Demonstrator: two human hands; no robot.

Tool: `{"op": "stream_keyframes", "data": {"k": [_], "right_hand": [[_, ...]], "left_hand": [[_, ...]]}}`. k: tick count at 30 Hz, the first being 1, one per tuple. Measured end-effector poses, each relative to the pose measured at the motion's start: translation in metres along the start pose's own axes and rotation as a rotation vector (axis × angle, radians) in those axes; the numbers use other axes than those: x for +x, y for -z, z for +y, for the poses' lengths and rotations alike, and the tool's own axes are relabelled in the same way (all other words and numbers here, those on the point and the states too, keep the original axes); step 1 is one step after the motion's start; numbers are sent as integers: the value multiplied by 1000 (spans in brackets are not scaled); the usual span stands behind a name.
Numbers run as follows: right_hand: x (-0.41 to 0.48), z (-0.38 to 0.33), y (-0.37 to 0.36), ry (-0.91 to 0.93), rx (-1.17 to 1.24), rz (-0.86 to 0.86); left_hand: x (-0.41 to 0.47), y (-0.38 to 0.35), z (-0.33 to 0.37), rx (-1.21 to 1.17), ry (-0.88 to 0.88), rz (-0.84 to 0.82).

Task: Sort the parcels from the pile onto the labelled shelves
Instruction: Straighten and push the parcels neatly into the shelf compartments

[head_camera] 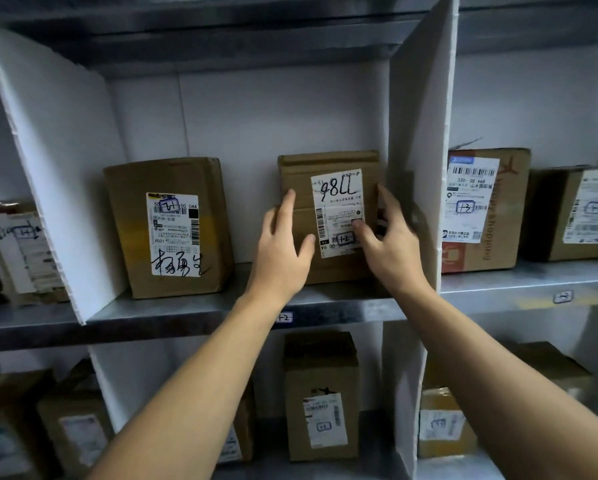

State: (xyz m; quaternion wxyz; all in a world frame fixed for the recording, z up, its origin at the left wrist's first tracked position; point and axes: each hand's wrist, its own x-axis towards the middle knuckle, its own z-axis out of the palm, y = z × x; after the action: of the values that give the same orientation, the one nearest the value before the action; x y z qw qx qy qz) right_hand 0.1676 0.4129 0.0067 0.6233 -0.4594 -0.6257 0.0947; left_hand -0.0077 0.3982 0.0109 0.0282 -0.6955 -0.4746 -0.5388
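Note:
A flat brown cardboard parcel (pixel 328 162) stands upright on the metal shelf (pixel 152 315), at the right end of the middle compartment. Its white label carries the handwritten "98LL" and a boxed "1-2". My left hand (pixel 282 251) lies against the parcel's left front with the fingers up its left edge. My right hand (pixel 391 244) grips the right edge, thumb on the label. The shelf tag (pixel 284 317) below reads "1-2". The parcel's lower part is hidden behind my hands.
Another brown parcel (pixel 167 226) stands at the left of the same compartment, with a gap between the two. White dividers (pixel 415 150) wall it on both sides. More parcels (pixel 481 209) fill the right compartment tagged "1-3" (pixel 563 296) and the shelf below (pixel 321 396).

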Motion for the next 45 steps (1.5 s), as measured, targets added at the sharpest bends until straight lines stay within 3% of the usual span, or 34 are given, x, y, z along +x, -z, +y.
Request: {"op": "stream_keyframes", "data": {"k": [15, 19, 27, 30, 37, 45], "right_hand": [[-8, -1, 13, 9, 21, -58], [-22, -7, 23, 15, -116, -48], [-68, -9, 49, 315, -524, -82], [-85, -18, 73, 324, -639, -114], [-125, -13, 155, 179, -837, -213], [-115, 18, 234, 58, -792, -159]], "left_hand": [[-2, 10, 8, 60, 41, 5], [-18, 21, 10, 113, 11, 9], [-59, 45, 25, 484, -111, -113], [-73, 48, 46, 549, -159, -164], [-115, 21, 98, 446, -194, -250], [-122, -38, 164, 229, -182, -283]]}}
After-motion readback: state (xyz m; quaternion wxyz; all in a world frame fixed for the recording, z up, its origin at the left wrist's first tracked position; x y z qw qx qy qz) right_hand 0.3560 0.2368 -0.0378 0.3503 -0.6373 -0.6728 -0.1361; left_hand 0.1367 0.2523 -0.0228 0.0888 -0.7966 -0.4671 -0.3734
